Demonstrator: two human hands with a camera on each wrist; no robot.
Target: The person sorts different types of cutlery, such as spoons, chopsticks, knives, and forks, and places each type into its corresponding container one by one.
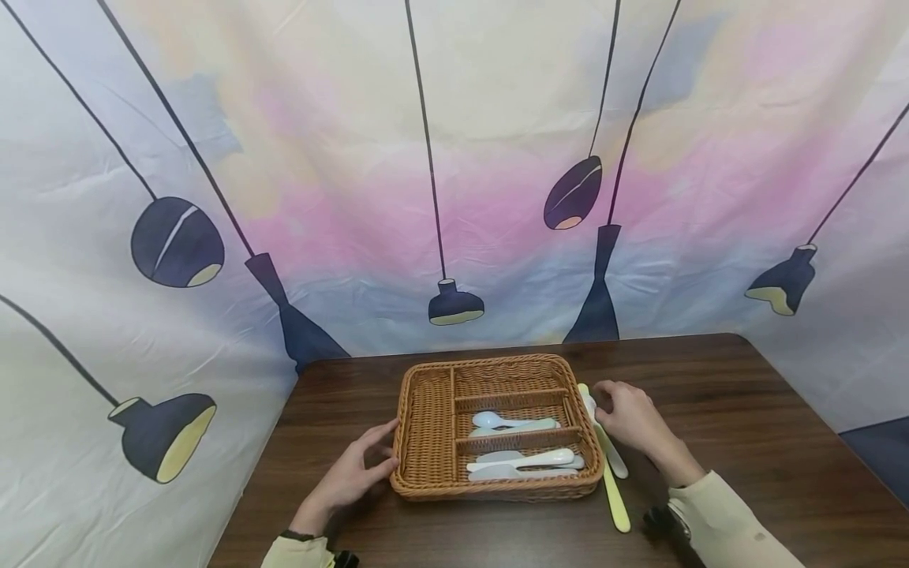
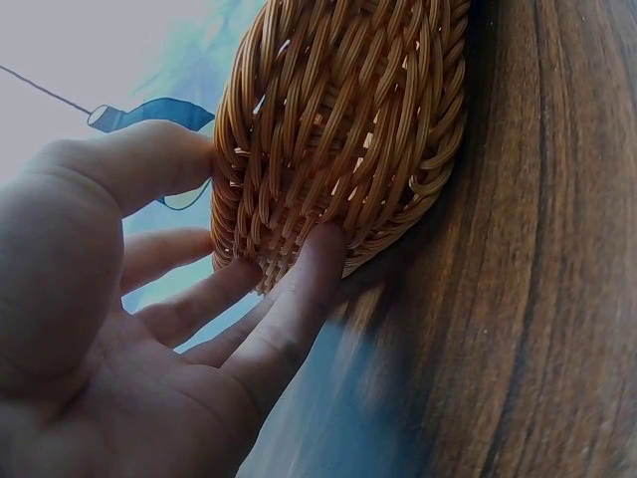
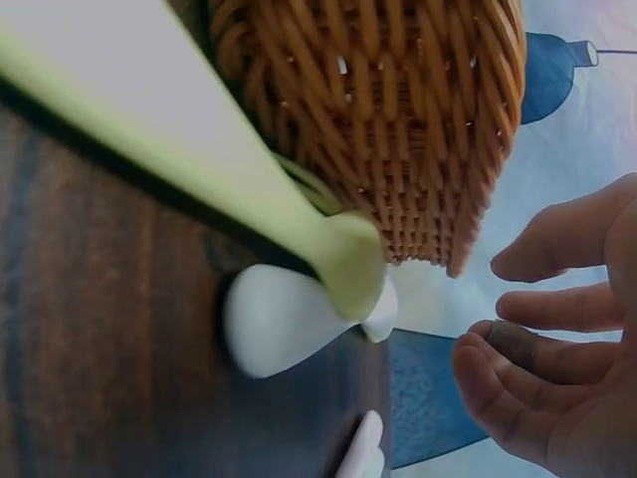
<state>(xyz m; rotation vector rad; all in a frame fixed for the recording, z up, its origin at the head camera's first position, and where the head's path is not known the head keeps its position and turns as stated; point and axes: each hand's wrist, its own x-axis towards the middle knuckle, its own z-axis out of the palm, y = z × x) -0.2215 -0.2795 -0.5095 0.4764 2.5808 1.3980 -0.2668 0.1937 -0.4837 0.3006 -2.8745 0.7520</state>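
A woven wicker basket point(image 1: 429, 430) with several compartments stands on the table. My left hand point(image 1: 349, 477) touches its left end; in the left wrist view the extended fingers point(image 2: 299, 299) rest against the weave. Along the basket's right side lie a long yellow-green utensil point(image 1: 615, 505) and a white one point(image 1: 616, 462), partly overlapping; their far ends are partly hidden. Just above and beside them hovers my right hand point(image 1: 634, 418), fingers loosely bent, with nothing in its grasp. In the right wrist view the yellow-green handle point(image 3: 348, 264) crosses over the white handle point(image 3: 274, 324).
The middle right compartment holds a pale blue spoon point(image 1: 487, 420) and a pale green handle point(image 1: 543, 424). Several white utensils point(image 1: 557, 457) fill the front compartment. A patterned cloth point(image 1: 497, 197) hangs behind the brown wooden table point(image 1: 753, 426).
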